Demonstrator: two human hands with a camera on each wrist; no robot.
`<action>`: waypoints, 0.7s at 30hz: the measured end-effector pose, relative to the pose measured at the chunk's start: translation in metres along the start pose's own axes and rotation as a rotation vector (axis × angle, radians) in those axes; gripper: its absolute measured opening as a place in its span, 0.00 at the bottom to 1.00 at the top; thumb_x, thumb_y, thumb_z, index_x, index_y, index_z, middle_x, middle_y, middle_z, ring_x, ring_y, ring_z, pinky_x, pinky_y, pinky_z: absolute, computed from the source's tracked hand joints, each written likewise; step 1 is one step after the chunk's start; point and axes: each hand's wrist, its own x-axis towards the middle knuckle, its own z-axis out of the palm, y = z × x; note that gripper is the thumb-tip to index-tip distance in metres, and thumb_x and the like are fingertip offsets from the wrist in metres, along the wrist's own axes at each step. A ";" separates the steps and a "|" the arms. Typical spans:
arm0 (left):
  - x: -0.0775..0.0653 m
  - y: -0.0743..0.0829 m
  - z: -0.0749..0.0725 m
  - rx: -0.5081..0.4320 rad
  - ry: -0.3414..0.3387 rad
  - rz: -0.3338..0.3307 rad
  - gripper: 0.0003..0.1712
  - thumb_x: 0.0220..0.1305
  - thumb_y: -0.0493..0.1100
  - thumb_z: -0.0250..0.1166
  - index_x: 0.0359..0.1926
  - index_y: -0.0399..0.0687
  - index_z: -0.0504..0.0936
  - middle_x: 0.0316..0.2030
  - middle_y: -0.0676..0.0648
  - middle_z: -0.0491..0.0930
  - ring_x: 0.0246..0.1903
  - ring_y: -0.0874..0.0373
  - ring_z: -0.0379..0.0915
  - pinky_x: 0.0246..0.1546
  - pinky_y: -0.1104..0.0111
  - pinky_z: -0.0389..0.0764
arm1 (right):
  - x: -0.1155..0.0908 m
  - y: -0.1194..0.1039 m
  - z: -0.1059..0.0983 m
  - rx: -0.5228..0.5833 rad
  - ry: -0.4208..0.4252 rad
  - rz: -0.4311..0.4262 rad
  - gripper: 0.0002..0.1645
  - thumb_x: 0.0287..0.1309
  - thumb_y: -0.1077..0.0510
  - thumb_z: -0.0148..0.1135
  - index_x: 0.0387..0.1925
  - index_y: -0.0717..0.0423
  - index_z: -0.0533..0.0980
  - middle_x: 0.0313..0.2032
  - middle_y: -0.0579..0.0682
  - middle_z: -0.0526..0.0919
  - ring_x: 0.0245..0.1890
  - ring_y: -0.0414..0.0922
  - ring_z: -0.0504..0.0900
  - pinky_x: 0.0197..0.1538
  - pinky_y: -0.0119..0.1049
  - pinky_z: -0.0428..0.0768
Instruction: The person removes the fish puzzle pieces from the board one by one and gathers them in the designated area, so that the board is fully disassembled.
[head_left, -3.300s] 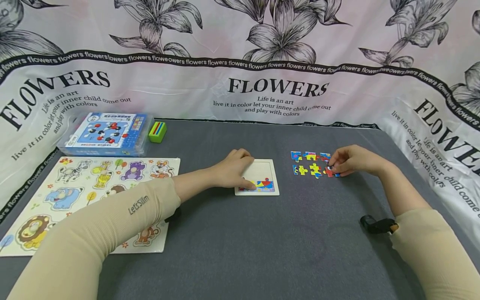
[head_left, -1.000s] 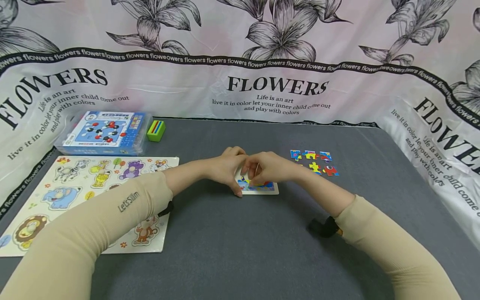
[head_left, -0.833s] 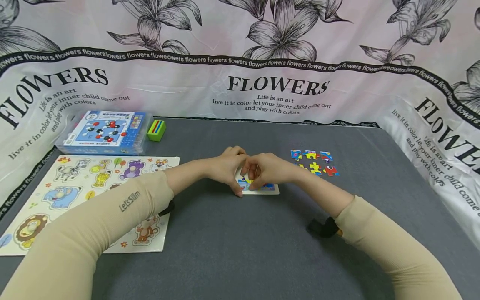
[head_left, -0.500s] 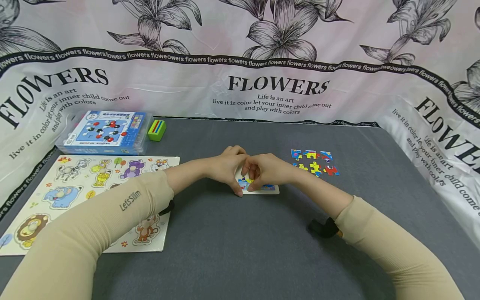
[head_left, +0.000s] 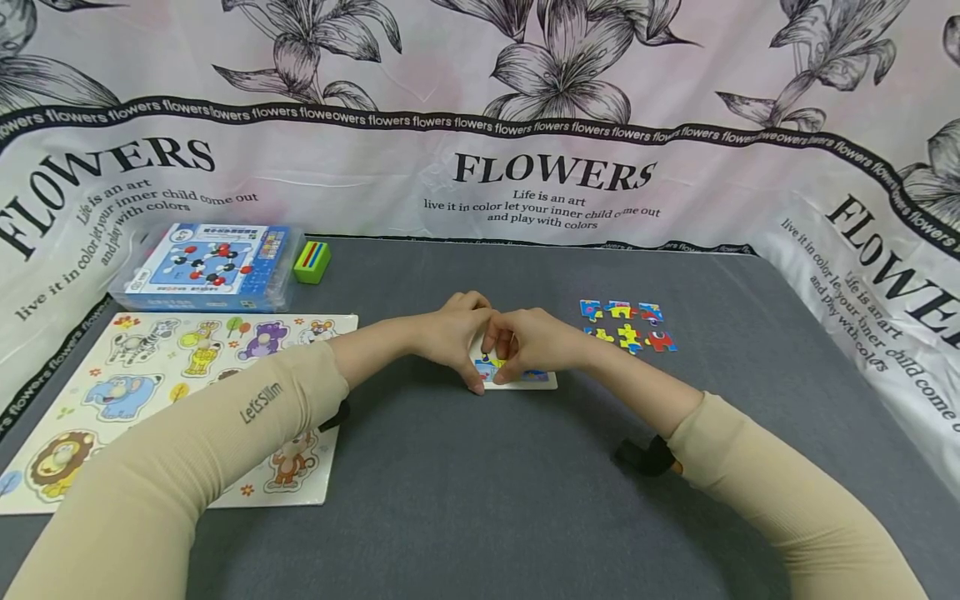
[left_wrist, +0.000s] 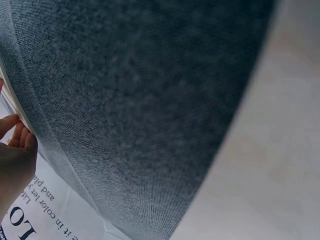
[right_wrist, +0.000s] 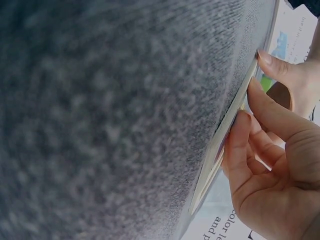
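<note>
A small white puzzle tray (head_left: 525,387) lies mid-table, its picture of blue, yellow and red pieces partly covered by both hands. My left hand (head_left: 453,337) grips the tray's left end, thumb at the front corner and fingers toward the back. Over the tray, my right hand (head_left: 543,337) has curled fingers and pinches a small jigsaw piece, mostly hidden, down against the picture. In the right wrist view, the thumb and fingertips meet right at the pale tray edge (right_wrist: 212,150). Loose jigsaw pieces (head_left: 628,333) lie in two rows to the right.
An animal puzzle board (head_left: 123,396) lies at the left under my left forearm. Behind it are a clear box with a blue label (head_left: 210,262) and a green striped block (head_left: 312,262). A flower-printed curtain (head_left: 555,179) borders the grey table.
My right hand has moved left from the loose pieces onto the tray. My left hand has shifted slightly, its thumb now at the tray's front corner. Over the last second, the hands barely move.
</note>
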 end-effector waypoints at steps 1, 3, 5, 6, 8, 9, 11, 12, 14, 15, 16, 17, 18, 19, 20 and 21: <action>0.000 0.000 0.000 0.000 0.002 0.000 0.53 0.42 0.56 0.81 0.68 0.48 0.66 0.66 0.45 0.57 0.68 0.47 0.48 0.70 0.53 0.60 | 0.000 0.000 0.000 0.002 0.001 0.001 0.22 0.46 0.58 0.78 0.43 0.53 0.77 0.34 0.49 0.81 0.33 0.41 0.80 0.42 0.34 0.78; 0.000 -0.001 0.000 -0.001 0.003 -0.002 0.53 0.42 0.56 0.81 0.68 0.48 0.66 0.66 0.45 0.57 0.67 0.47 0.48 0.70 0.54 0.60 | 0.001 0.000 0.001 0.006 0.002 0.000 0.22 0.46 0.58 0.78 0.43 0.53 0.77 0.34 0.49 0.81 0.33 0.41 0.80 0.43 0.34 0.78; 0.000 -0.001 0.001 -0.001 0.006 -0.001 0.52 0.42 0.56 0.81 0.67 0.48 0.67 0.66 0.45 0.57 0.67 0.47 0.49 0.70 0.54 0.60 | 0.001 0.001 0.001 0.011 0.004 0.002 0.23 0.46 0.58 0.78 0.43 0.53 0.77 0.34 0.49 0.80 0.33 0.41 0.80 0.43 0.34 0.79; 0.000 -0.001 0.001 -0.001 0.008 0.000 0.52 0.42 0.56 0.81 0.66 0.48 0.67 0.66 0.45 0.57 0.67 0.47 0.49 0.69 0.54 0.60 | 0.001 0.000 0.001 0.012 0.004 0.001 0.23 0.46 0.59 0.78 0.43 0.53 0.76 0.35 0.49 0.80 0.33 0.42 0.80 0.43 0.34 0.79; 0.001 -0.001 0.001 0.000 0.009 0.001 0.51 0.42 0.56 0.81 0.65 0.47 0.68 0.66 0.44 0.57 0.66 0.47 0.50 0.69 0.54 0.61 | 0.001 0.001 0.002 0.015 0.006 -0.004 0.23 0.46 0.59 0.78 0.43 0.53 0.76 0.35 0.50 0.80 0.34 0.42 0.80 0.43 0.35 0.79; 0.001 -0.001 0.001 0.002 0.010 0.002 0.50 0.42 0.56 0.81 0.65 0.47 0.68 0.66 0.44 0.57 0.66 0.47 0.50 0.69 0.54 0.61 | 0.001 0.000 0.002 0.015 0.007 -0.005 0.23 0.46 0.59 0.78 0.43 0.53 0.76 0.35 0.50 0.80 0.34 0.42 0.80 0.43 0.35 0.79; 0.001 0.000 0.000 0.002 0.010 0.001 0.50 0.42 0.56 0.82 0.64 0.47 0.68 0.66 0.45 0.57 0.65 0.47 0.51 0.68 0.55 0.62 | 0.001 0.000 0.002 0.016 0.009 -0.006 0.23 0.46 0.59 0.78 0.44 0.53 0.76 0.35 0.50 0.80 0.34 0.42 0.80 0.43 0.35 0.79; 0.001 0.000 0.000 0.003 0.010 0.002 0.50 0.42 0.56 0.82 0.64 0.46 0.68 0.66 0.44 0.57 0.65 0.47 0.51 0.68 0.55 0.62 | 0.001 0.000 0.001 0.017 0.010 -0.007 0.23 0.46 0.59 0.78 0.44 0.53 0.76 0.35 0.50 0.80 0.34 0.42 0.80 0.43 0.35 0.79; 0.000 0.000 0.000 0.005 0.010 0.002 0.50 0.42 0.56 0.82 0.64 0.46 0.68 0.66 0.44 0.57 0.65 0.47 0.51 0.67 0.55 0.62 | 0.001 -0.001 0.001 0.018 0.012 -0.008 0.24 0.46 0.60 0.78 0.44 0.53 0.76 0.35 0.50 0.80 0.34 0.42 0.81 0.43 0.35 0.79; 0.000 0.000 0.000 0.006 0.010 0.002 0.51 0.42 0.56 0.82 0.65 0.46 0.68 0.66 0.44 0.57 0.65 0.47 0.51 0.67 0.55 0.63 | 0.001 -0.001 0.001 0.018 0.012 -0.012 0.24 0.46 0.60 0.78 0.44 0.53 0.75 0.36 0.51 0.80 0.34 0.42 0.81 0.43 0.35 0.79; 0.000 0.000 0.000 0.005 0.008 0.001 0.52 0.42 0.56 0.81 0.66 0.45 0.67 0.66 0.44 0.57 0.65 0.47 0.51 0.67 0.56 0.63 | 0.001 -0.001 0.001 0.019 0.013 -0.011 0.24 0.46 0.60 0.78 0.44 0.54 0.75 0.36 0.51 0.80 0.34 0.42 0.81 0.43 0.35 0.80; -0.001 0.000 0.000 0.003 0.008 0.000 0.52 0.42 0.56 0.81 0.66 0.45 0.67 0.66 0.44 0.57 0.65 0.47 0.51 0.66 0.56 0.63 | 0.001 -0.001 0.001 0.020 0.015 -0.010 0.24 0.46 0.60 0.78 0.44 0.54 0.75 0.36 0.51 0.80 0.35 0.42 0.81 0.43 0.35 0.80; -0.001 0.000 0.000 0.002 0.007 0.001 0.52 0.42 0.56 0.81 0.66 0.45 0.67 0.66 0.44 0.56 0.65 0.47 0.51 0.66 0.56 0.63 | 0.001 -0.001 0.001 0.021 0.016 -0.008 0.24 0.46 0.60 0.78 0.44 0.54 0.75 0.36 0.51 0.80 0.35 0.43 0.81 0.42 0.34 0.80; -0.001 0.000 0.000 0.001 0.006 0.000 0.52 0.42 0.56 0.81 0.66 0.45 0.67 0.67 0.44 0.56 0.64 0.47 0.51 0.66 0.56 0.63 | 0.001 -0.001 0.001 0.022 0.018 -0.006 0.24 0.45 0.60 0.78 0.44 0.54 0.75 0.36 0.50 0.80 0.36 0.43 0.80 0.42 0.34 0.80; -0.001 0.000 0.000 -0.002 0.006 -0.001 0.52 0.42 0.56 0.81 0.66 0.45 0.67 0.67 0.44 0.56 0.64 0.47 0.51 0.66 0.56 0.63 | 0.000 -0.002 0.001 0.024 0.019 -0.004 0.24 0.45 0.60 0.78 0.44 0.54 0.75 0.36 0.50 0.80 0.36 0.43 0.80 0.42 0.34 0.80; -0.001 0.000 0.000 -0.002 0.006 0.000 0.52 0.42 0.56 0.81 0.66 0.45 0.67 0.67 0.44 0.56 0.64 0.47 0.51 0.66 0.56 0.63 | 0.000 -0.002 0.001 0.026 0.020 -0.002 0.24 0.45 0.60 0.78 0.44 0.54 0.75 0.36 0.50 0.80 0.36 0.42 0.81 0.42 0.34 0.80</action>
